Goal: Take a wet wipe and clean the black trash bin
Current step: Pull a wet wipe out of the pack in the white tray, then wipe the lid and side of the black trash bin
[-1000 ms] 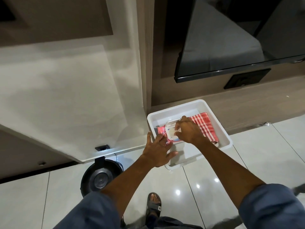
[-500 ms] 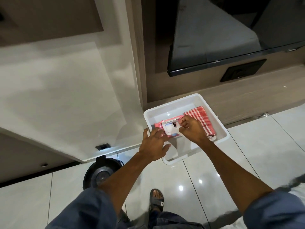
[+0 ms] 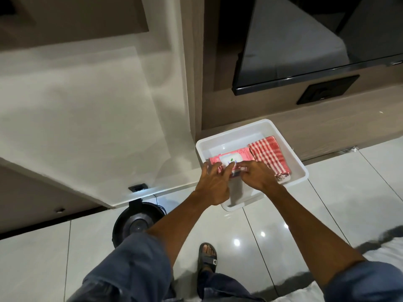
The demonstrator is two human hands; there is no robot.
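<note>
A pink wet wipe pack [image 3: 238,154] with a white lid lies in a white plastic tub [image 3: 293,159] on the floor. My left hand [image 3: 214,184] grips the pack's near left end. My right hand [image 3: 258,176] pinches at the pack's near edge just below the lid; I cannot tell whether a wipe is between its fingers. The black trash bin [image 3: 133,223], round and seen from above, stands on the floor to the left under a white counter edge. My left sleeve hides part of it.
A folded red-and-white checked cloth [image 3: 269,156] lies in the tub beside the pack. A white cabinet [image 3: 87,127] overhangs the bin. A dark screen [image 3: 305,51] hangs on the wood wall behind. My sandalled foot [image 3: 207,257] rests on glossy white tiles.
My right hand has shifted from the lid's right side to the pack's near edge. My left hand has closed in on the pack's left end. The lid's printed face now shows.
</note>
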